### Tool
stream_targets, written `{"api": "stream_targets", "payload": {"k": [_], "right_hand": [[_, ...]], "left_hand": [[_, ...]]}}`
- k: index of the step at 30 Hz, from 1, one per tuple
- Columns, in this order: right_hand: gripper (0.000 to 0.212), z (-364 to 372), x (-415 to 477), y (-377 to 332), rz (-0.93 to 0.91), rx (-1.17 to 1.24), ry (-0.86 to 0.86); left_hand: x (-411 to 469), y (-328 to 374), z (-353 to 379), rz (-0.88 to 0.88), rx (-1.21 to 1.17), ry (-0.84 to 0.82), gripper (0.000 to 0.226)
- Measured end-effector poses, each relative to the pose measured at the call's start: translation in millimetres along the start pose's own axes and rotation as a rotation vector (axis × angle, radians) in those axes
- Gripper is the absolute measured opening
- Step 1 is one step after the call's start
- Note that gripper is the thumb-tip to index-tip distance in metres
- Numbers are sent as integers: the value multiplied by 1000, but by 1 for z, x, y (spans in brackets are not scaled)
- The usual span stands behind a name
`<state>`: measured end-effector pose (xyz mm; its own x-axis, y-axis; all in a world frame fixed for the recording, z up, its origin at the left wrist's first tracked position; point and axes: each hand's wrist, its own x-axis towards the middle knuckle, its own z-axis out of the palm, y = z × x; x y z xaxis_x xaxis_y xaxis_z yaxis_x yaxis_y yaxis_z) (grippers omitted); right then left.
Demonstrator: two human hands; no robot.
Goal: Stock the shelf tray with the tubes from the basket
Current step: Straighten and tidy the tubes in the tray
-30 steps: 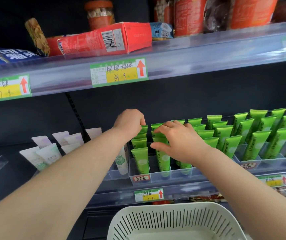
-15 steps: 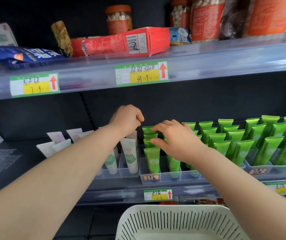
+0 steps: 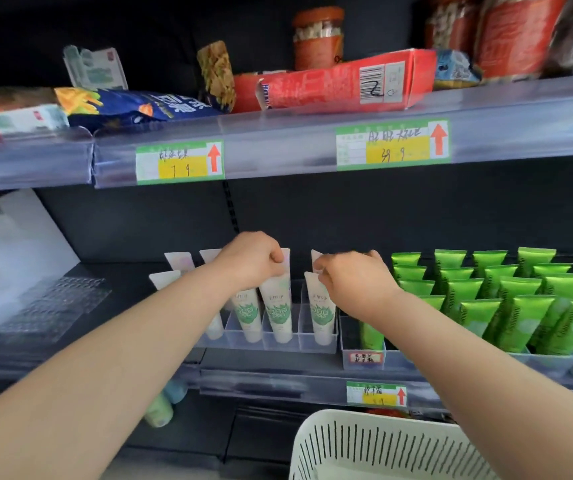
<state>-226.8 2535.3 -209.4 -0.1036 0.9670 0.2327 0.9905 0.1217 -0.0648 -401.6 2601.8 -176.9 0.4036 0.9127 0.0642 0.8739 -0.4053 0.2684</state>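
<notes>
Head view, shelf bay with two hands at the middle shelf.

Left hand (image 3: 250, 259): curled into a closed grip on the crimped top of a white tube (image 3: 275, 299) that stands upright in the clear shelf tray (image 3: 278, 344). Fingers wrap the tube's upper end; its cap sits down in a tray slot.

Right hand (image 3: 354, 282): fingertips pinched on the top edge of a second white tube (image 3: 319, 306), one slot to the right, also upright in the tray. Whether it holds only that tube or also the one just behind it cannot be told; the picture is blurred there.

White tubes, others: one more at the tray front beside the left-hand tube, with green leaf print on the lower body; further crimped tops (image 3: 177, 261) show behind and to the left of the left wrist.

Green tubes (image 3: 506, 299): several rows, leaning back in neighbouring clear bins on the right, just beside the white-tube tray.

Basket (image 3: 382, 445): white, slotted wall, at the bottom of the frame below the right forearm; its inside is mostly out of frame, so its contents cannot be told.

Upper shelf: red carton (image 3: 340, 81) lying on its side, blue snack bag (image 3: 132, 107), jar with orange lid (image 3: 318, 36). Price labels (image 3: 392, 143) with red arrows on the shelf rail.
</notes>
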Motion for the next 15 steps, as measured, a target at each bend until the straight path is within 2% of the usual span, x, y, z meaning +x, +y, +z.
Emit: {"api": "stream_targets", "payload": {"k": [4, 15], "right_hand": [[19, 4, 4, -4, 0, -21, -53], [26, 10, 4, -12, -22, 31, -36]], "left_hand": [[2, -4, 4, 28, 42, -90, 14], [-6, -8, 8, 85, 110, -102, 18]]}}
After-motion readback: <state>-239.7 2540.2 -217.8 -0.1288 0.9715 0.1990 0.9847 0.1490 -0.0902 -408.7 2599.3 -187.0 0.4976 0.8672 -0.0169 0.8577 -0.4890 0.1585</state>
